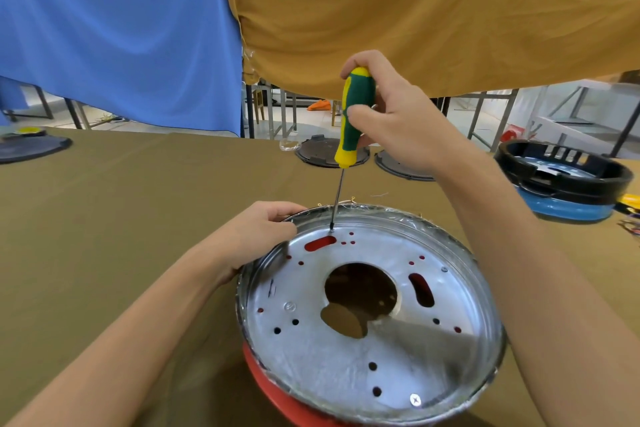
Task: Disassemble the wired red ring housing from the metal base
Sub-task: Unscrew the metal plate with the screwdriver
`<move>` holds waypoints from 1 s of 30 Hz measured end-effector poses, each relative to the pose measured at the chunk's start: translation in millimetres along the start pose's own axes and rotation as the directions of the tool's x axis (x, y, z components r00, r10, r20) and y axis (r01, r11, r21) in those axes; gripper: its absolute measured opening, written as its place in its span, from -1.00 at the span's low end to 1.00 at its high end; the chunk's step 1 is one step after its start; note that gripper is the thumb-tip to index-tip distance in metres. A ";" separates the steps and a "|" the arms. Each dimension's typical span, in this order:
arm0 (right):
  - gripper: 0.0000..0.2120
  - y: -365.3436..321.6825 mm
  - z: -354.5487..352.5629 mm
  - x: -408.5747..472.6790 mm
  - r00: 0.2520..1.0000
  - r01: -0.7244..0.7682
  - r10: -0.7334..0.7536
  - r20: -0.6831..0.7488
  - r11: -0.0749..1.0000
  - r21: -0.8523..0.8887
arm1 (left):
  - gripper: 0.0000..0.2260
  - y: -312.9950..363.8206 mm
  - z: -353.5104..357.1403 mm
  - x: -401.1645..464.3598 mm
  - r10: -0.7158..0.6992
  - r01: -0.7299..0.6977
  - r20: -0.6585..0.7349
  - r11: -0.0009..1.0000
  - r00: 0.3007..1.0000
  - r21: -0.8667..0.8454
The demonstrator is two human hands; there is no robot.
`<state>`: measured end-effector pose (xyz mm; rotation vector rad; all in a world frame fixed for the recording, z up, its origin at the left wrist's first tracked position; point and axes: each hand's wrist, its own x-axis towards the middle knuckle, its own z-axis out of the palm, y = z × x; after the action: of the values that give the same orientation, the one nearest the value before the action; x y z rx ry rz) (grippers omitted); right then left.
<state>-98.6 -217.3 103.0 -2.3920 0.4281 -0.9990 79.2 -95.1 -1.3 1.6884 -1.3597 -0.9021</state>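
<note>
A round metal base [346,360] lies on the olive-covered table, with a large centre hole and several small holes showing red beneath. The red ring housing [277,392] peeks out under its near-left edge. My left hand [256,236] grips the base's far-left rim. My right hand [391,114] holds a green and yellow screwdriver [353,114] upright, its tip set on a screw near the far rim beside a red slot. One screw [415,399] sits at the near edge, another [444,269] at the right.
A black and blue housing [564,177] stands at the right. Two dark round lids [322,152] lie behind the screwdriver, another [31,146] at far left. Blue and mustard cloths [415,10] hang behind the table. Thin wires [353,199] lie past the far rim.
</note>
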 end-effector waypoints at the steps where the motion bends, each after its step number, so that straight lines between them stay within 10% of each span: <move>1: -0.76 1.3 1.8 0.0 0.999 -0.004 0.000 -0.048 0.997 -0.082 | -0.67 -0.2 -0.1 0.3 -0.003 0.003 0.000 1.000 1.000 0.000; 23: -0.64 -0.7 1.9 0.4 0.993 0.056 -0.078 -0.084 0.971 -0.234 | -0.70 0.2 1.9 1.2 0.002 -0.002 0.024 1.000 1.000 0.011; 30: -0.61 -11.6 1.6 0.2 0.993 0.068 -0.065 0.104 0.997 -0.023 | -0.69 0.7 2.6 0.5 0.015 -0.016 0.036 1.000 0.999 0.018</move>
<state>-96.3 -207.3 108.6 -2.4830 0.3284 -0.8989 76.7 -96.0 -1.9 1.6802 -1.4071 -0.9179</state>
